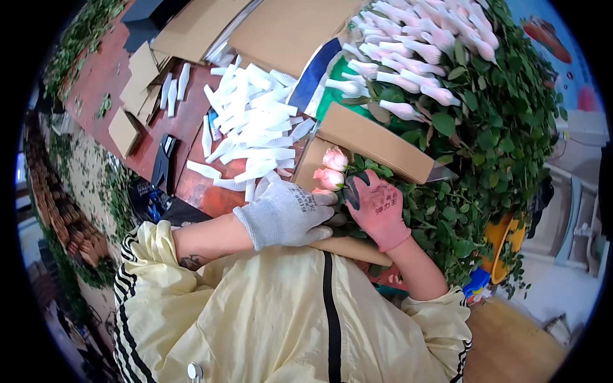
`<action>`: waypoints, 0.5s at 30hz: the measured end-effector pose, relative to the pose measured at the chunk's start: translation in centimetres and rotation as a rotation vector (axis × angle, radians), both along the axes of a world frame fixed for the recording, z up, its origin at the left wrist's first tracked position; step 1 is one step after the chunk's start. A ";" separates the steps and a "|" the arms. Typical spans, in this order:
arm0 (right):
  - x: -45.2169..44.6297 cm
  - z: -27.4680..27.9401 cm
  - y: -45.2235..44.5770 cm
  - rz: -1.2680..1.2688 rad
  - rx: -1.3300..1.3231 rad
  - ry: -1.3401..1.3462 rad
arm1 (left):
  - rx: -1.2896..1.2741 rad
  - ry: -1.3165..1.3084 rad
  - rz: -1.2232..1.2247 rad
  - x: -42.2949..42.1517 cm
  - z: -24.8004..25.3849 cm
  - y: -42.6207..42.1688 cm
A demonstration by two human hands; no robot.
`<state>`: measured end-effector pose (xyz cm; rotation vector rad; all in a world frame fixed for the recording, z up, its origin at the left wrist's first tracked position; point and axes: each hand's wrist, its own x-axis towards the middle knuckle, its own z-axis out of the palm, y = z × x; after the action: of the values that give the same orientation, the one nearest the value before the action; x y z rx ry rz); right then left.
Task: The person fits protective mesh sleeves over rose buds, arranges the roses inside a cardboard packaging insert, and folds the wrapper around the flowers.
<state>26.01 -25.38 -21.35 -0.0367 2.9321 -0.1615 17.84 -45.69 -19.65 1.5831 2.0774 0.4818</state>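
Note:
Pink roses (333,168) lie in a bundle in front of me, against a brown cardboard box (377,142). My right hand (378,207), in a pink glove with dark fingertips, is closed around the roses just below their heads. From the left, my left hand (287,212), in a pale grey glove, reaches across with its fingers stretched out and slightly apart, beside the roses. Its fingertips lie near a strip of cardboard (351,247). The stems are mostly hidden by leaves and by my hands. Next to my left hand is a pile of white foam mesh sleeves (255,137).
Many roses in white mesh sleeves (415,57) are heaped at the upper right, above thick green leaves (504,121). A black stapler (165,161) rests on the red table (96,70). Flat cardboard pieces (198,25) lie at the back. A yellow container (501,246) stands at the right.

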 end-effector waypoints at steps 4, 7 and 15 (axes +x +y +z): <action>0.1 -1.7 0.7 0.056 0.010 0.056 | -0.005 0.009 0.045 0.3 0.1 -0.7; 0.4 -1.6 0.5 0.090 0.007 0.079 | 0.013 0.047 0.070 0.4 -0.1 -1.4; 0.1 -1.7 0.9 0.071 -0.034 0.090 | -0.206 -0.066 0.038 -0.3 1.2 -0.8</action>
<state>26.11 -24.50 -23.07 -0.1573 3.0126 -0.2034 17.54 -46.50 -18.40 1.3935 2.0393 0.3166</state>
